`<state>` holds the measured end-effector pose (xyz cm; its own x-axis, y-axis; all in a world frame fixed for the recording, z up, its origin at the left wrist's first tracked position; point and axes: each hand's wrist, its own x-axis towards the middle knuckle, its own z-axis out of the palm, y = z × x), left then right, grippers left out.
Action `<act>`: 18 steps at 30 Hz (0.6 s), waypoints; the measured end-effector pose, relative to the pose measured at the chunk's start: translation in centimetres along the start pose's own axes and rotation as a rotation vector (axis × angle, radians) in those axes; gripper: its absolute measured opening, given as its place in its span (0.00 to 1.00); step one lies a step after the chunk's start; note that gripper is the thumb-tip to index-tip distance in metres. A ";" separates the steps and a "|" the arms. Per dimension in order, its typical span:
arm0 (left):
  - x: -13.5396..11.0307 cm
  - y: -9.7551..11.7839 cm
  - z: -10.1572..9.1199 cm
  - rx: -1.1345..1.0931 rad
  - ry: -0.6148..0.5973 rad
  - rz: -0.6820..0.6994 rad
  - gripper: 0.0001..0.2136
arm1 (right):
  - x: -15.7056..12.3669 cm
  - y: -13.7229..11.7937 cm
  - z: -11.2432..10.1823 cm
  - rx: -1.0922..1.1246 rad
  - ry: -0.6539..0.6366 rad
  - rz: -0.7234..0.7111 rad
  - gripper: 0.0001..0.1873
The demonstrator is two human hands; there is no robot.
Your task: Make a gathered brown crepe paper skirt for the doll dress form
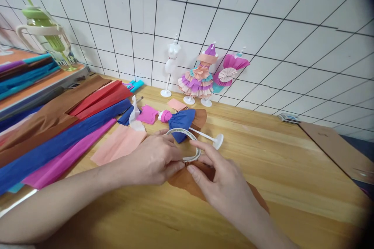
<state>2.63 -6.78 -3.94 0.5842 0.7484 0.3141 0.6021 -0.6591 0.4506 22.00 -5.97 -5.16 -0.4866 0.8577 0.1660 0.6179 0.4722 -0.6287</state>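
Observation:
My left hand is closed around the near left side of a thin roll of tape, its thumb and fingertip at the edge of a brown crepe paper piece. My right hand pinches that paper edge between thumb and fingers, and its index finger touches the roll's right side. The paper hangs below both hands and runs under my right wrist. Just beyond the roll, a small dress form lies on its side, wearing a blue paper skirt and a pink top.
Against the tiled wall stand a bare white dress form and two dressed ones. Coloured crepe paper strips cover the left side. A bottle stands at the back left. A brown board lies at the right.

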 end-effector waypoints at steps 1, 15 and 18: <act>-0.1 0.2 0.3 0.063 0.010 0.013 0.11 | -0.1 0.0 0.0 -0.024 -0.002 -0.003 0.21; -0.5 0.8 0.8 0.077 0.195 -0.027 0.10 | 0.2 0.1 -0.4 -0.069 0.071 0.041 0.26; -0.3 0.9 0.3 -0.080 0.167 -0.062 0.12 | 0.4 0.4 -0.5 0.044 0.167 0.039 0.12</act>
<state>3.12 -7.61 -3.91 0.4448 0.7936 0.4151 0.5852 -0.6084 0.5361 22.37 -5.39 -4.96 -0.3514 0.8987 0.2624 0.6045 0.4318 -0.6694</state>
